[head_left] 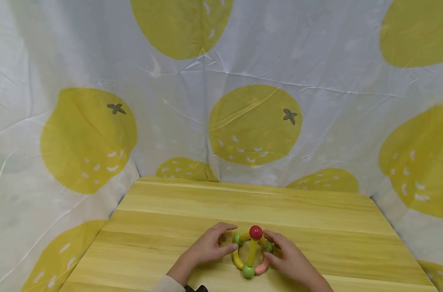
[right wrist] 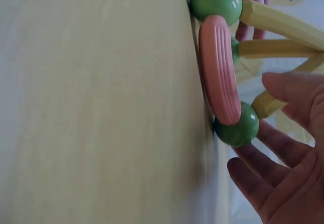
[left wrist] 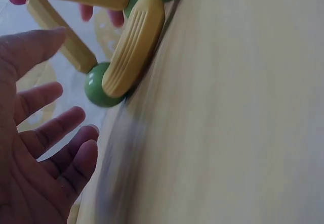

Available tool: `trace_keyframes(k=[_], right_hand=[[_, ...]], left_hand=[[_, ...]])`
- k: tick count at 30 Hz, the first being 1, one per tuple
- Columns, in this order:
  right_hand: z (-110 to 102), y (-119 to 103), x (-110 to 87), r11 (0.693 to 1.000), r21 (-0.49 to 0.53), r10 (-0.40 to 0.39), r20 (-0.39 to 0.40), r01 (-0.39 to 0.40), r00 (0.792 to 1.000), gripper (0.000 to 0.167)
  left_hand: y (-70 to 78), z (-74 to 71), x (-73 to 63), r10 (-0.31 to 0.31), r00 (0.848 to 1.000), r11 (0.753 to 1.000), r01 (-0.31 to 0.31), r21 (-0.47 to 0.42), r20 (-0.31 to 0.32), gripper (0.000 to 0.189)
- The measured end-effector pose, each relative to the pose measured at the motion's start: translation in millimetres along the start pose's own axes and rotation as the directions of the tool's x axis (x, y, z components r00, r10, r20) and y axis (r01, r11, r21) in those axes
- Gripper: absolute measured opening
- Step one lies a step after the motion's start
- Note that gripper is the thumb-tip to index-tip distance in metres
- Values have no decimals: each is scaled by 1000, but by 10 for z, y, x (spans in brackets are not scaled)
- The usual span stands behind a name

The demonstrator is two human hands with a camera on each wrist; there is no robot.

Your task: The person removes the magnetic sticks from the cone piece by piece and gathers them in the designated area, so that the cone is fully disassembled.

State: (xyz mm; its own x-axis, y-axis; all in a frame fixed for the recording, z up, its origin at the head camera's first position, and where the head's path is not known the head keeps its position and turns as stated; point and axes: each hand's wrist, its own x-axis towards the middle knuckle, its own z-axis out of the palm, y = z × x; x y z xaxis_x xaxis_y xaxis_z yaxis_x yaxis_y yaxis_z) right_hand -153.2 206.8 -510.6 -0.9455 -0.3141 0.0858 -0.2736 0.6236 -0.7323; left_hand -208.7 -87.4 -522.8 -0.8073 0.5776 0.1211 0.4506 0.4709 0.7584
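A pyramid-shaped frame of toy rods and balls stands on the wooden table. At its top is a red ball (head_left: 256, 232), with straight yellow rods (head_left: 252, 254) sloping down to green balls (head_left: 248, 271). Curved pieces join the base balls, a pink one (right wrist: 218, 70) and yellow ones (left wrist: 135, 44). To the left, my left hand (head_left: 211, 246) has its fingers spread and its thumb pointing at the frame, holding nothing. My right hand (head_left: 291, 259) is around the right green ball (right wrist: 238, 125), thumb in front and fingers behind; whether they touch it I cannot tell.
The light wooden table (head_left: 141, 227) reaches back to a white curtain (head_left: 177, 121) printed with yellow fruit, which also hangs along both sides. A small black object (head_left: 196, 288) shows at the bottom edge, beside the left sleeve (head_left: 168, 284).
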Motion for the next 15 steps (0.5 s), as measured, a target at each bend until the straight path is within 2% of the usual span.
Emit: trace_keyframes(k=[2, 6, 9, 15], right_hand=[[16, -21, 18, 999, 34, 4, 38, -6, 999, 61], [48, -41, 55, 996, 79, 21, 100, -29, 995, 70], [66, -53, 90, 996, 81, 28, 111, -37, 993, 66], [86, -78, 126, 996, -86, -12, 47, 16, 999, 56]], left_hand=[[10, 43, 26, 27, 1000, 999, -26, -21, 9, 55], [23, 93, 58, 41, 999, 999, -41, -18, 2, 43], [27, 114, 71, 32, 999, 999, -32, -4, -23, 38], [26, 175, 105, 3, 993, 1000, -4, -10, -115, 33]])
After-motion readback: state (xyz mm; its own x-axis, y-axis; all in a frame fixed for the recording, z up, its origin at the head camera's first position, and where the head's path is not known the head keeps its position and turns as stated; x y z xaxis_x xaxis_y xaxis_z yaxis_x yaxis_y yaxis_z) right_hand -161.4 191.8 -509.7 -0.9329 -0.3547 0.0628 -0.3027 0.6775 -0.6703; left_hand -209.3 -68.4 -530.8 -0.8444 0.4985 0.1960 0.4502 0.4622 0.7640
